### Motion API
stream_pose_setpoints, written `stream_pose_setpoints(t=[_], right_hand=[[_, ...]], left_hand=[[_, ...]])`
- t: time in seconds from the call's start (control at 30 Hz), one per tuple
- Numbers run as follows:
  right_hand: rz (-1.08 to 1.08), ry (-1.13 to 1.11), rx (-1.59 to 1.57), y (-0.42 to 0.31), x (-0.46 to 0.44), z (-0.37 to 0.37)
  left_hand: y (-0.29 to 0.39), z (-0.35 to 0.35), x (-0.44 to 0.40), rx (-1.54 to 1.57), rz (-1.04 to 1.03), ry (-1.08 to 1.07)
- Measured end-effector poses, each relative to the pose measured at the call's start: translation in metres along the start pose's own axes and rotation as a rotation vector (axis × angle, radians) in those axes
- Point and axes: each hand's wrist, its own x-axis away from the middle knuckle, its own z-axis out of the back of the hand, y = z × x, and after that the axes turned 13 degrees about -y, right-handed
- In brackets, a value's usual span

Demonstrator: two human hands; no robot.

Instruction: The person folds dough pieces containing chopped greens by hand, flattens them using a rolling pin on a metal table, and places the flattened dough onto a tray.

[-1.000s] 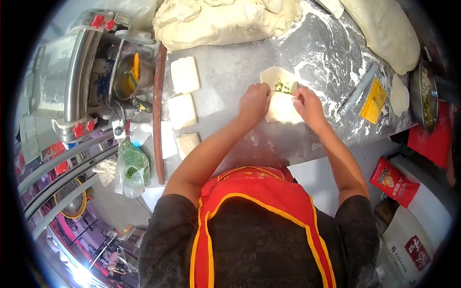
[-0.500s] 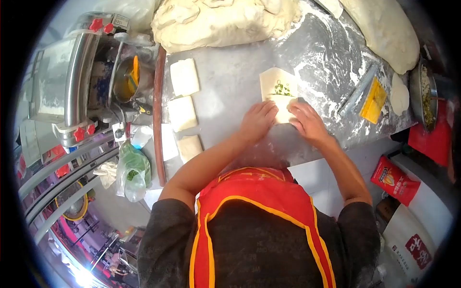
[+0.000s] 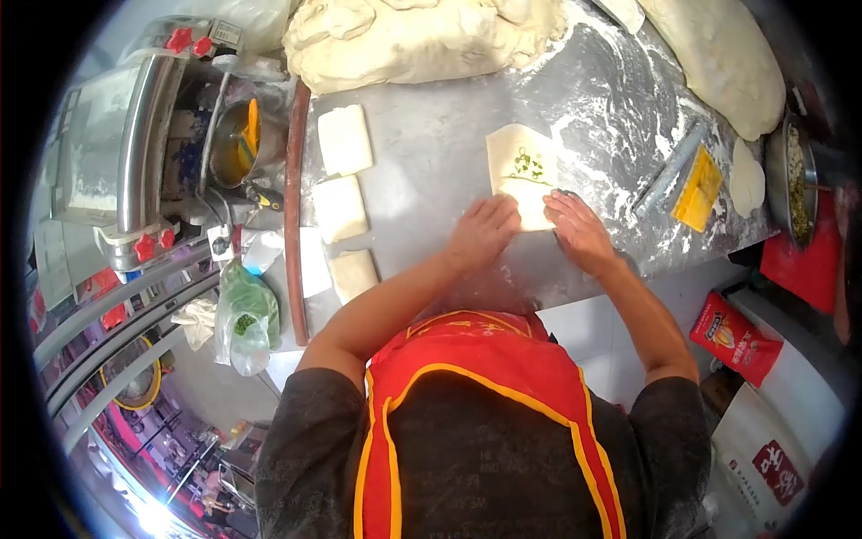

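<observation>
Flour point(image 3: 584, 72) streaks the grey worktop point(image 3: 422, 144) — right of the dough sheet point(image 3: 504, 162).

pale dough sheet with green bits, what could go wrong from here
The chopped green bits lie uncovered on the pale, partly folded dough sheet, so they might spill. The bare left hand and bare right hand touch its folded end; uneven pressure could skew it. The pale rectangular dough pieces at left sit close together and may stick.

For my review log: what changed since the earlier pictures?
The left hand and right hand let go of the folded edge of the dough sheet and moved down in view, now lying flatter at its sides. The three dough pieces and large dough mass stayed put.
</observation>
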Motion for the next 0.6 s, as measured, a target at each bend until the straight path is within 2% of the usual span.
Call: stream_pose_setpoints(t=[0.1, 0.17, 0.2, 0.3, 0.37, 0.4, 0.47, 0.57, 0.6], right_hand=[[-0.007, -0.038, -0.012, 0.003, -0.002, 0.001], [-0.024, -0.081, -0.061, 0.003, -0.005, 0.007], [-0.056, -0.076, -0.137, 0.002, -0.007, 0.013], [-0.202, -0.085, -0.452, 0.004, -0.014, 0.03], [-0.368, -0.123, -0.781, 0.016, -0.022, 0.035], [-0.369, -0.071, -0.858, 0.023, -0.03, 0.033], [-0.37, 0.039, -1.009, 0.044, -0.052, 0.027], [-0.523, 0.097, -1.052, 0.064, -0.088, 0.017], [-0.534, 0.087, -0.953, 0.062, -0.094, 0.017]], left_hand=[[-0.001, 0.005, -0.001, 0.01, 0.116, -0.027], [-0.004, 0.013, -0.002, -0.041, 0.065, -0.079], [-0.004, 0.019, -0.004, -0.067, 0.04, -0.105], [-0.006, 0.037, -0.019, 0.09, 0.144, -0.213], [-0.013, 0.067, -0.039, 0.274, 0.332, -0.381], [-0.02, 0.076, -0.048, 0.365, 0.426, -0.464], [-0.041, 0.079, -0.062, 0.529, 0.47, -0.349], [-0.08, 0.057, -0.081, 0.752, 0.57, -0.278], [-0.082, 0.058, -0.087, 0.821, 0.609, -0.272]])
